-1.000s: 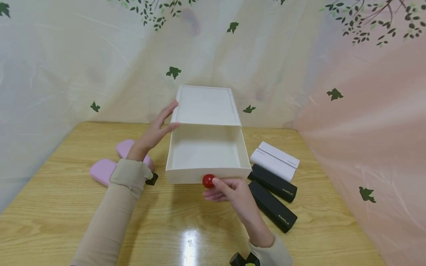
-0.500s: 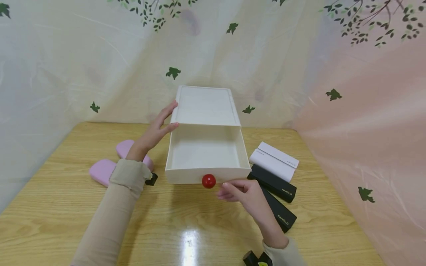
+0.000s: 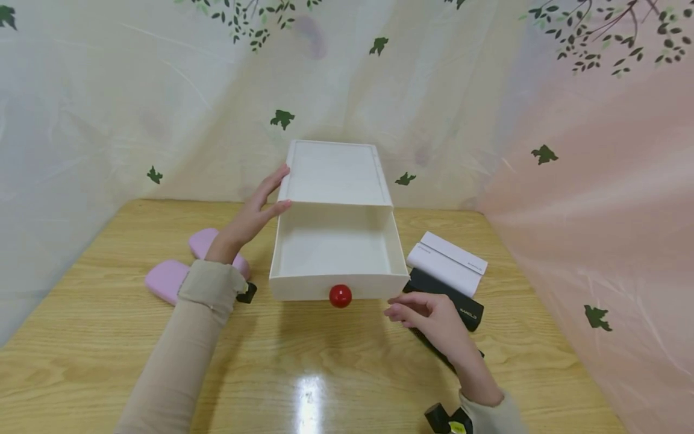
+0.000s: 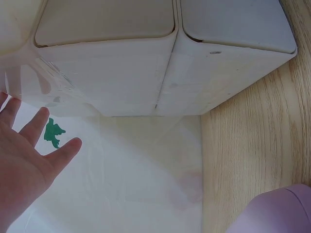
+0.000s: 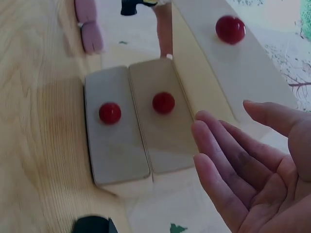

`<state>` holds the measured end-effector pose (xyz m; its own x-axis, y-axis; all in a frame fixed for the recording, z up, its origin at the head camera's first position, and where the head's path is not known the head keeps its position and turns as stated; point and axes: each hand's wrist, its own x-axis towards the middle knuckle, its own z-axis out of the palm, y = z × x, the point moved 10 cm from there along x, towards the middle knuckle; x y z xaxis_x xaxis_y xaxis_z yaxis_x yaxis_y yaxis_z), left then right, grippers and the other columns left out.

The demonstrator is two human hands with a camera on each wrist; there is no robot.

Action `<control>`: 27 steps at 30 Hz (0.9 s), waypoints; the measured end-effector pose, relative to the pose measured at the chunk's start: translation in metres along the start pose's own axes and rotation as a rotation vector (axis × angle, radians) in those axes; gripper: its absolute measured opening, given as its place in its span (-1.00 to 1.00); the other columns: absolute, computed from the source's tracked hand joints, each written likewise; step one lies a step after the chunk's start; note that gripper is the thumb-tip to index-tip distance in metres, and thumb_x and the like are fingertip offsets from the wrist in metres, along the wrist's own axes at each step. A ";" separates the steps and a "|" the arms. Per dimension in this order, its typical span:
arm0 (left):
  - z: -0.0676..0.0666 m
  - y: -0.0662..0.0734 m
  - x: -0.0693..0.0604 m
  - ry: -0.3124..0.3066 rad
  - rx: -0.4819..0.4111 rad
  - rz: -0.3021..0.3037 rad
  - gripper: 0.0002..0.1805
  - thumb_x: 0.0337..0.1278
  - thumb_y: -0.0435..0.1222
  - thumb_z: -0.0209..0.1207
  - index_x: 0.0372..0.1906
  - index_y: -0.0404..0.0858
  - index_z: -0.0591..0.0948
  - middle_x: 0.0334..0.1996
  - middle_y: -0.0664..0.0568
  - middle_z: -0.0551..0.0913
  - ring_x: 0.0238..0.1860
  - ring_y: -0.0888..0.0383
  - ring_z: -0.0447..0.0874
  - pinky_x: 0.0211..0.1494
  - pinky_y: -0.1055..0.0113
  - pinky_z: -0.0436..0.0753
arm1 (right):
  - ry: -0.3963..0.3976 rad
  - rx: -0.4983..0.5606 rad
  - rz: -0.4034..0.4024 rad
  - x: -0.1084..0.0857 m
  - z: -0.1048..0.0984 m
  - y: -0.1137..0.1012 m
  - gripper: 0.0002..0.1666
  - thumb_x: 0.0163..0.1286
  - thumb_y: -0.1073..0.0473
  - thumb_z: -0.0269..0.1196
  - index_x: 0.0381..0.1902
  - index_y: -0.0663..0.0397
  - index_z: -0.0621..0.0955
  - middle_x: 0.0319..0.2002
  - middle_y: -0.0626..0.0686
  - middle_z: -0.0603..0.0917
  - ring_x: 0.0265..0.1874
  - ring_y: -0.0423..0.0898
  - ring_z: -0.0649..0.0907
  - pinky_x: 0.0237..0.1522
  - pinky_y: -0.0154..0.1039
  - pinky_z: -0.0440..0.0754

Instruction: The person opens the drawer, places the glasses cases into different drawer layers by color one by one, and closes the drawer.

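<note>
A white drawer cabinet (image 3: 338,175) stands on the table, its top drawer (image 3: 303,288) pulled out, with no object visible inside. At the drawer's front is a round red knob (image 3: 340,296). My left hand (image 3: 246,220) rests its spread, mostly straight fingers against the cabinet's left side. To the right of the knob and apart from it, my right hand (image 3: 436,319) hovers with loosely bent fingers and holds nothing. Below the pulled-out drawer, the right wrist view shows two closed drawers, with a middle knob (image 5: 163,103) and a bottom knob (image 5: 110,113).
Right of the cabinet lie a white flap case (image 3: 446,265) and a slim black box (image 3: 469,310). A second black box (image 3: 434,349) is mostly behind my right hand. Two pink rounded cases (image 3: 165,280) lie at left, partly behind my left arm. A printed curtain (image 3: 217,120) hangs behind.
My right hand has let go of the red knob and moved right, now covering much of the nearer black box. The left hand and the drawer have stayed put.
</note>
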<state>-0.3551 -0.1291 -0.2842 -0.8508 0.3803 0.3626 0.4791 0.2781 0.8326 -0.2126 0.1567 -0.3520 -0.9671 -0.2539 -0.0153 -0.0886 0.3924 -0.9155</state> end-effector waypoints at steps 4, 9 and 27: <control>0.000 -0.001 0.000 -0.003 0.005 0.004 -0.25 0.36 -0.27 0.03 0.55 -0.07 0.00 0.58 0.06 -0.14 0.56 -0.05 -0.13 0.54 -0.22 -0.12 | 0.043 -0.086 -0.004 -0.001 -0.016 0.006 -0.63 0.34 0.12 0.27 -0.01 0.27 0.66 -0.16 0.19 0.77 -0.26 -0.31 0.73 -0.20 -0.38 0.69; 0.000 -0.001 0.000 -0.008 0.009 0.002 -0.25 0.36 -0.24 0.04 0.55 -0.07 0.00 0.58 0.07 -0.14 0.56 -0.04 -0.14 0.55 -0.21 -0.13 | 0.094 -0.321 -0.025 -0.003 -0.034 0.011 -0.66 0.30 0.02 0.30 -0.04 0.05 0.70 -0.13 0.01 0.78 -0.17 -0.21 0.72 -0.16 -0.38 0.63; 0.000 -0.001 0.000 -0.005 0.015 0.001 -0.27 0.37 -0.25 0.02 0.55 -0.08 0.00 0.58 0.06 -0.13 0.56 -0.05 -0.13 0.55 -0.20 -0.12 | 0.052 -0.602 0.047 -0.006 -0.042 0.042 -0.45 0.22 0.08 0.38 0.13 0.20 0.59 0.06 0.23 0.67 0.03 0.18 0.66 0.04 0.08 0.62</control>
<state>-0.3555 -0.1296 -0.2851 -0.8492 0.3850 0.3615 0.4834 0.2912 0.8255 -0.2203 0.2119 -0.3740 -0.9823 -0.1864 -0.0166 -0.1500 0.8375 -0.5255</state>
